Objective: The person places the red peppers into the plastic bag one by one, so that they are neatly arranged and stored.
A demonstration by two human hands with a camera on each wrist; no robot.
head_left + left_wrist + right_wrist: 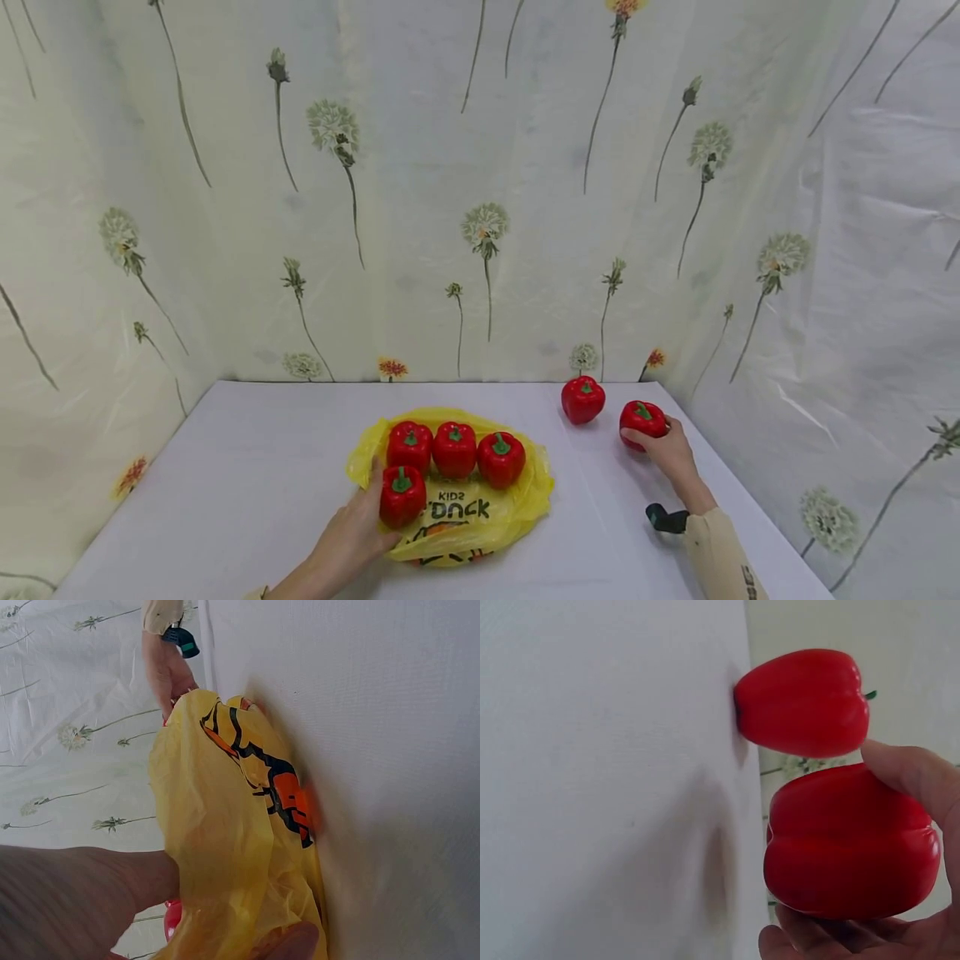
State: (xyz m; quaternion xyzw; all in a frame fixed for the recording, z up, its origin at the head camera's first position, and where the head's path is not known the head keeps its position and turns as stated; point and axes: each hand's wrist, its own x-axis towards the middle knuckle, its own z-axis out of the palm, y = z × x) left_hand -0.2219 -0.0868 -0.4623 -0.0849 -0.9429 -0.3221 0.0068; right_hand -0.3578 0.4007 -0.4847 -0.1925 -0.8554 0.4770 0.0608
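Note:
In the head view my right hand [671,457] grips a red bell pepper [642,423] at the table's right side. The right wrist view shows thumb and fingers on opposite sides of this pepper [851,844], a gap between it and the tabletop. A second red bell pepper [804,703] stands just beyond it. My left hand [356,525] holds the left edge of a yellow plastic bag [517,508], beside the nearest red pepper [402,497]. Several red bell peppers sit in the bag's mouth. The left wrist view shows the bag [217,825] hiding part of that hand.
The white table [262,467] meets a flower-patterned curtain [420,208] at the back and sides. A dark strap piece [666,518] sticks out beside my right wrist.

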